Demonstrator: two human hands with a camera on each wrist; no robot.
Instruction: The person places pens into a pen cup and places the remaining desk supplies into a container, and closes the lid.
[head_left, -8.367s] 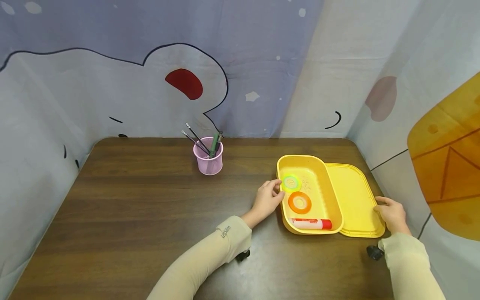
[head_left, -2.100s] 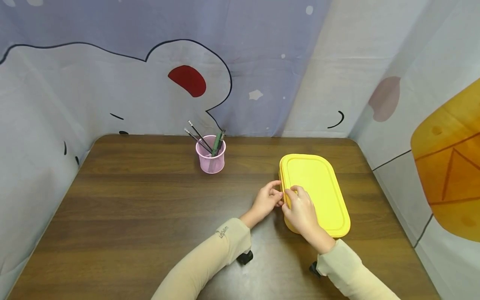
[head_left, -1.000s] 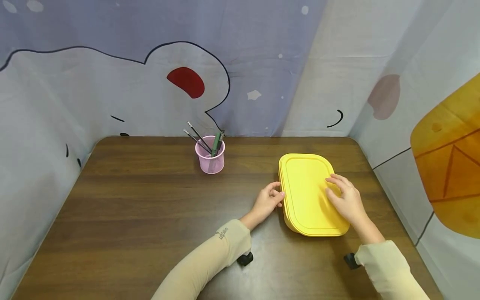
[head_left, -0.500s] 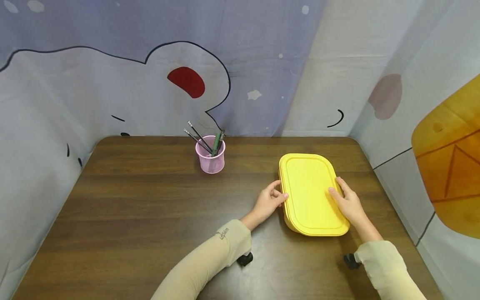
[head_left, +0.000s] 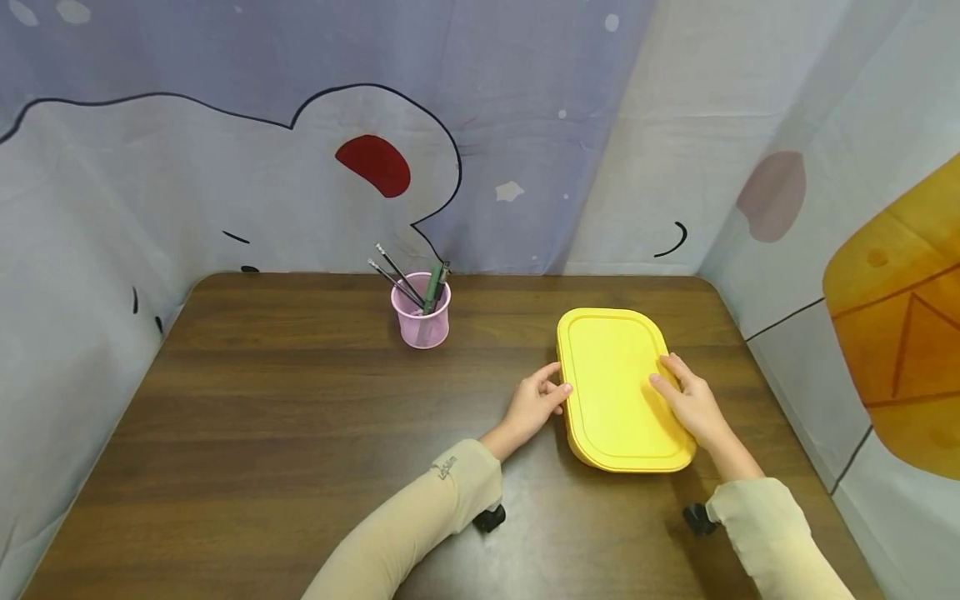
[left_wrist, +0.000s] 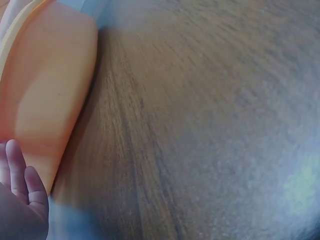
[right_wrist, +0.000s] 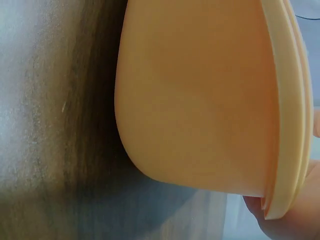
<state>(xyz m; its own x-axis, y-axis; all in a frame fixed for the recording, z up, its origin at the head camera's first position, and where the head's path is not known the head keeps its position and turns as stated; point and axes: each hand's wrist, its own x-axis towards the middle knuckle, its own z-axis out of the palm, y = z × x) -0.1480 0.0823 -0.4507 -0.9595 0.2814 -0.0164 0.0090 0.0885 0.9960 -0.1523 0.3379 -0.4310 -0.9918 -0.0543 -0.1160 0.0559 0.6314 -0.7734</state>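
A yellow plastic box point(head_left: 577, 450) stands on the right side of the table with its yellow lid point(head_left: 618, 387) on top, so its contents are hidden. My left hand point(head_left: 529, 410) holds the box's left edge, thumb on the lid rim and fingers against the wall below. In the left wrist view those fingers point(left_wrist: 19, 170) lie close to the box's side wall point(left_wrist: 55, 75). On the opposite edge, my right hand point(head_left: 699, 412) grips the rim, its thumb over the lid. The right wrist view has the box wall point(right_wrist: 200, 100) and overhanging lid rim point(right_wrist: 290, 110) up close.
A pink cup point(head_left: 422, 325) holding pencils and pens stands near the back of the brown wooden table point(head_left: 285, 433). Printed cloth point(head_left: 525, 108) hangs behind and along both sides of the table.
The lid, earlier lying right of the open box with tape rolls and a glue stick inside, now covers it. My right hand went from the lid's left edge to its right edge.
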